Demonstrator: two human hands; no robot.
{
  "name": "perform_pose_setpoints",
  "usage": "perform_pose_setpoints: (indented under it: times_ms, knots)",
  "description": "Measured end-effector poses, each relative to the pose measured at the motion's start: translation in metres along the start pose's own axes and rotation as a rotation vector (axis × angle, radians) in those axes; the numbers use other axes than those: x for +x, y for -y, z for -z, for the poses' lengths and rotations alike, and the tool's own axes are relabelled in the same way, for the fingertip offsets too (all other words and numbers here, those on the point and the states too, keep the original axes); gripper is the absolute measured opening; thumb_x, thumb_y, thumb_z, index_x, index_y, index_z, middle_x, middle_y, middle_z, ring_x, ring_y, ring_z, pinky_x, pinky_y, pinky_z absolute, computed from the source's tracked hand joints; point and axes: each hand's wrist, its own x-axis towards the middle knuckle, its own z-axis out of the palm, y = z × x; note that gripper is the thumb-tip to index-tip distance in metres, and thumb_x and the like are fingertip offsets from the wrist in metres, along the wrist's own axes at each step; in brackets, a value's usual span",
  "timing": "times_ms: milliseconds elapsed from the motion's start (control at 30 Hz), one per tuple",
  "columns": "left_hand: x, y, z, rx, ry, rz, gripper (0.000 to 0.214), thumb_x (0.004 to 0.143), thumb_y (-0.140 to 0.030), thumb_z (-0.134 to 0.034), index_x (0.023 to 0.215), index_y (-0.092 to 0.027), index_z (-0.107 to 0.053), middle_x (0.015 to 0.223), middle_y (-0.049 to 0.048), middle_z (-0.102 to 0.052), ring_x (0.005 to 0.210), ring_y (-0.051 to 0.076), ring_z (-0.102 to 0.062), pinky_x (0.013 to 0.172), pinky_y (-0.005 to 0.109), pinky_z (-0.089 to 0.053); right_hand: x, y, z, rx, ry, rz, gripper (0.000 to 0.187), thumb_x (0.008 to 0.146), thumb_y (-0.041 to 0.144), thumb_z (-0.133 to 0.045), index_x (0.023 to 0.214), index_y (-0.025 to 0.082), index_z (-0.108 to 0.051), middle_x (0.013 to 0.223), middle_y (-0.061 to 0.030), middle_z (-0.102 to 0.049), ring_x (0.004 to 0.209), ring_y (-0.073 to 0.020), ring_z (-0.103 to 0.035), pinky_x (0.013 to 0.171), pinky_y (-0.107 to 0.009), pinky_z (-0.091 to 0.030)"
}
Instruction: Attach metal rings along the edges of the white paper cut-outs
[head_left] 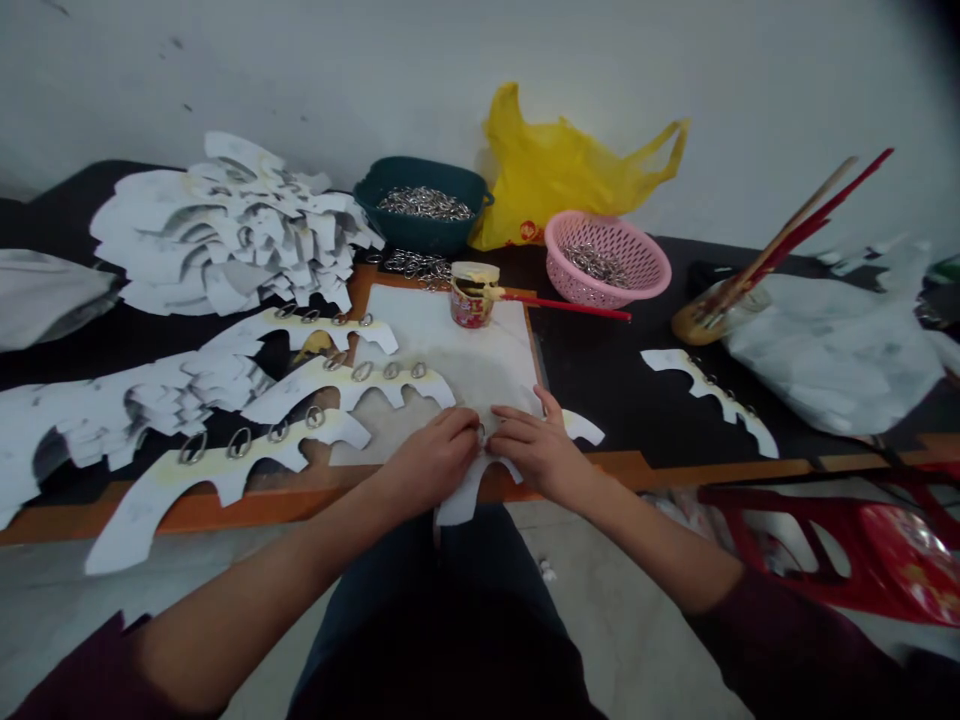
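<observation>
Your right hand (pixel 536 450) has a strip of black tabletop (pixel 592 400) to pass over, out to the ringed paper cutout (pixel 709 400). Straight ahead, the red-handled brush (pixel 566 307) and small jar (pixel 474 295) stand in the way of the pink basket (pixel 607 260). Your left hand (pixel 431 460) has overlapping ringed cutouts (pixel 225 480) just beside it, blocking any low sideways path

Dim, flat indoor light gives soft shadows, with darkened corners and wide-angle distortion toward the edges.
</observation>
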Motion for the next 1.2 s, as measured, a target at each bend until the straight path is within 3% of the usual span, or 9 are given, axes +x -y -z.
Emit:
perform_pose_setpoints:
  times_ms: [200,533,833,933,1000,1100,1200]
  knots:
    - [0.001,-0.001,-0.006,-0.044,-0.107,0.039,0.014,0.083,-0.016,-0.044,0.076,-0.014,-0.055,0.091,0.0091,-0.054,0.088,0.018,-0.049,0.080,0.034,-0.046,-0.003,-0.004,0.000,0.054,0.004,0.010,0.026,0.086,0.013,-0.042,0.093,0.028,-0.062,0.091,0.0028,-0.067,0.118,-0.0168,-0.045,0.105,-0.049,0.000]
    - [-0.001,-0.002,-0.005,-0.027,-0.074,0.047,0.009,0.082,-0.017,-0.046,0.082,-0.013,-0.054,0.097,0.0094,-0.053,0.092,0.020,-0.049,0.082,0.037,-0.047,-0.004,0.003,0.008,0.089,0.002,-0.108,0.022,0.085,0.017,-0.047,0.095,0.028,-0.062,0.094,0.0015,-0.067,0.117,-0.0190,-0.047,0.104,-0.050,-0.003]
    - [-0.003,-0.007,-0.004,0.034,-0.059,0.034,0.007,0.082,-0.012,-0.044,0.082,-0.013,-0.051,0.097,0.0102,-0.051,0.094,0.021,-0.049,0.083,0.037,-0.046,-0.009,0.011,0.004,0.015,-0.002,-0.032,0.025,0.086,0.016,-0.044,0.100,0.027,-0.060,0.100,0.0003,-0.064,0.118,-0.0187,-0.043,0.105,-0.050,-0.003]
    - [-0.005,-0.009,-0.004,0.048,-0.074,0.043,0.010,0.084,-0.011,-0.040,0.082,-0.014,-0.050,0.097,0.0099,-0.051,0.096,0.021,-0.048,0.084,0.037,-0.046,-0.011,0.014,0.006,0.038,-0.018,-0.092,0.022,0.083,0.019,-0.049,0.099,0.027,-0.061,0.101,-0.0007,-0.062,0.117,-0.0213,-0.041,0.104,-0.051,-0.008]
    - [-0.005,-0.010,-0.005,0.055,-0.083,0.054,0.010,0.083,-0.011,-0.040,0.081,-0.013,-0.050,0.097,0.0101,-0.051,0.095,0.021,-0.049,0.084,0.037,-0.046,-0.011,0.015,0.006,0.119,-0.065,-0.175,0.016,0.081,0.023,-0.052,0.092,0.026,-0.063,0.102,-0.0024,-0.059,0.113,-0.0222,-0.043,0.101,-0.048,-0.020]
    - [-0.005,-0.011,-0.008,0.062,-0.107,0.066,0.008,0.083,-0.013,-0.043,0.080,-0.013,-0.050,0.096,0.0103,-0.050,0.092,0.020,-0.049,0.080,0.037,-0.047,-0.007,0.014,0.007,0.233,-0.276,-0.361,0.014,0.081,0.027,-0.051,0.089,0.023,-0.063,0.108,-0.0070,-0.051,0.106,-0.0215,-0.047,0.091,-0.040,-0.036]
    - [-0.006,-0.012,-0.008,0.060,-0.142,0.062,0.010,0.083,-0.013,-0.042,0.080,-0.013,-0.052,0.095,0.0101,-0.049,0.091,0.020,-0.048,0.078,0.037,-0.048,0.002,0.014,0.004,0.169,-0.334,-0.434,0.019,0.079,0.028,-0.054,0.096,0.024,-0.060,0.112,-0.0078,-0.049,0.107,-0.0240,-0.045,0.093,-0.045,-0.030]
